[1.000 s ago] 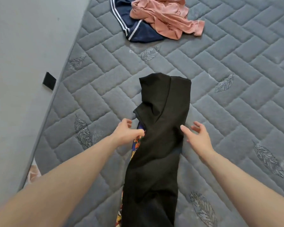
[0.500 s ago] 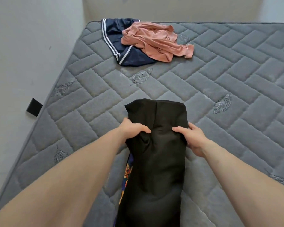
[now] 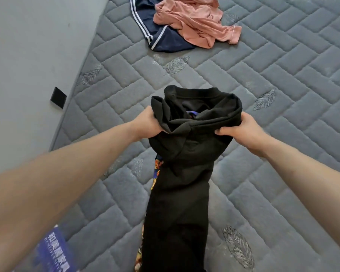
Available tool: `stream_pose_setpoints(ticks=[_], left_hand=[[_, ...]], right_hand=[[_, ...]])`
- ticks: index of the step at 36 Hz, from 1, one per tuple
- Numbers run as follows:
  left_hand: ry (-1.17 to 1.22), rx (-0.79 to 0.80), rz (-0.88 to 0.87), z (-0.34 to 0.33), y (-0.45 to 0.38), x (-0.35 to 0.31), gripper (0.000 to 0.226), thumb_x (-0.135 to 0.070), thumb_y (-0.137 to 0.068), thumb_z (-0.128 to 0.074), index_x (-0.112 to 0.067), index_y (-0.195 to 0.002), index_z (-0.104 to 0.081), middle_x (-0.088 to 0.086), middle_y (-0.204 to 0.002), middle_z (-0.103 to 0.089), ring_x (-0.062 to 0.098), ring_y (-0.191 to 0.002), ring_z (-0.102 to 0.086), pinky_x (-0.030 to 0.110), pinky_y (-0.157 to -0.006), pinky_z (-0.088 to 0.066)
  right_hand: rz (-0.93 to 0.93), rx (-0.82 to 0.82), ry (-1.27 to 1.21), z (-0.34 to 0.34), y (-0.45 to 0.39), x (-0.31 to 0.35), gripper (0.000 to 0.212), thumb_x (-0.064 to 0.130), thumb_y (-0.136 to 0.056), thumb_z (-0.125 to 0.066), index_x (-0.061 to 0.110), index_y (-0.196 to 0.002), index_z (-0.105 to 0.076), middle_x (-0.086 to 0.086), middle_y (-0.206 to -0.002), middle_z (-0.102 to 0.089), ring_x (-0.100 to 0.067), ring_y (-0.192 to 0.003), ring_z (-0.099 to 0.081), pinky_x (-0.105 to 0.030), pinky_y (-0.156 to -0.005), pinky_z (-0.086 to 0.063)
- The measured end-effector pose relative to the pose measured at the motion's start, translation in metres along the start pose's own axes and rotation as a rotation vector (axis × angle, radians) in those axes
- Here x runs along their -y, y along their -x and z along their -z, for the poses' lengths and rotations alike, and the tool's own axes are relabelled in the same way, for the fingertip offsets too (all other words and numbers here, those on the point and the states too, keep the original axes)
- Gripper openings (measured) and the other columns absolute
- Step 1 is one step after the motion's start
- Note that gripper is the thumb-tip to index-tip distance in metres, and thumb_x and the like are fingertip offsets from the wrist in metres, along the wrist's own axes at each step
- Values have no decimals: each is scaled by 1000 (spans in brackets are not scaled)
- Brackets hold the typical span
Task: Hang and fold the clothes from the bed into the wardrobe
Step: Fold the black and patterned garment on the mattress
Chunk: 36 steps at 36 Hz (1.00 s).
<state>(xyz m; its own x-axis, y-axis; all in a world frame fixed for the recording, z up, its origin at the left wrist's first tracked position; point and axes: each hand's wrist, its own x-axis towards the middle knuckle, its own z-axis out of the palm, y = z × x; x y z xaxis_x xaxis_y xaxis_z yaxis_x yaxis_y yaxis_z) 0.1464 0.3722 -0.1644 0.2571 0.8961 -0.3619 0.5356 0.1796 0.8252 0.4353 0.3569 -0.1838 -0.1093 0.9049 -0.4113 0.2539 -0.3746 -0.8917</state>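
Grey quilted mattress (image 3: 283,134), stitched in a brick pattern with embroidered leaf motifs, fills most of the view, with a plain grey wall (image 3: 28,55) along its left edge and a small black square plate (image 3: 58,97) fixed low on that wall.

Between the two hands a long black fabric garment (image 3: 177,193) runs from the near edge of the view up to the fingers, its far end bunched and rolled back into an open ring. The left hand (image 3: 145,122) clutches the left side of that bunched end, fingers buried in the cloth. The right hand (image 3: 238,128) grips the right side, fingers curled under the fold. A strip of orange and blue print shows along the garment's left edge below the left hand, too small to read.

Well beyond both hands, a crumpled salmon-pink top (image 3: 194,26) lies partly over navy shorts with white stripes (image 3: 159,40).

Under the left forearm, a blue label (image 3: 55,250) carries white Chinese characters, too blurred to read.
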Motion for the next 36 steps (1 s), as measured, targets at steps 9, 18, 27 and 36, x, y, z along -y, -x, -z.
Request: stream_pose_setpoints(ticks=[9, 18, 27, 36], left_hand=[[-270, 151, -447, -25, 132, 16, 13, -12, -88, -65, -13, -97, -74, 8, -103, -74, 20, -98, -70, 28, -87, -55], [-607, 287, -502, -55, 233, 63, 47, -5, -73, -73, -11, -119, -65, 4, -132, -58, 22, -126, -53, 34, -108, -39], [-1089, 612, -289, -106, 278, 124, 61, -19, -89, -62, -22, -146, -41, 5, -167, -15, 26, -156, -5, 44, -127, -8], [-776, 387, -97, -101, 216, 52, 39, -45, -77, -49, -32, -107, -70, -12, -113, -70, 15, -106, -64, 33, -98, -44]], right_hand=[[410, 36, 423, -30, 129, -9, 31, 9, -71, -72, 9, -102, -69, 22, -95, -64, 14, -91, -57, -16, -78, -46], [429, 257, 674, -71, 249, -89, 33, 20, -76, -78, 23, -104, -60, 13, -140, -49, -16, -114, -47, -28, -89, -48], [-41, 335, 812, -120, 325, -174, 74, -1, -78, -51, 31, -144, -50, 19, -166, -3, -12, -146, -21, -26, -112, -38], [-197, -338, 347, -177, 323, -149, 32, 22, -82, -66, 37, -110, -65, 21, -129, -47, -12, -120, -43, -30, -104, -37]])
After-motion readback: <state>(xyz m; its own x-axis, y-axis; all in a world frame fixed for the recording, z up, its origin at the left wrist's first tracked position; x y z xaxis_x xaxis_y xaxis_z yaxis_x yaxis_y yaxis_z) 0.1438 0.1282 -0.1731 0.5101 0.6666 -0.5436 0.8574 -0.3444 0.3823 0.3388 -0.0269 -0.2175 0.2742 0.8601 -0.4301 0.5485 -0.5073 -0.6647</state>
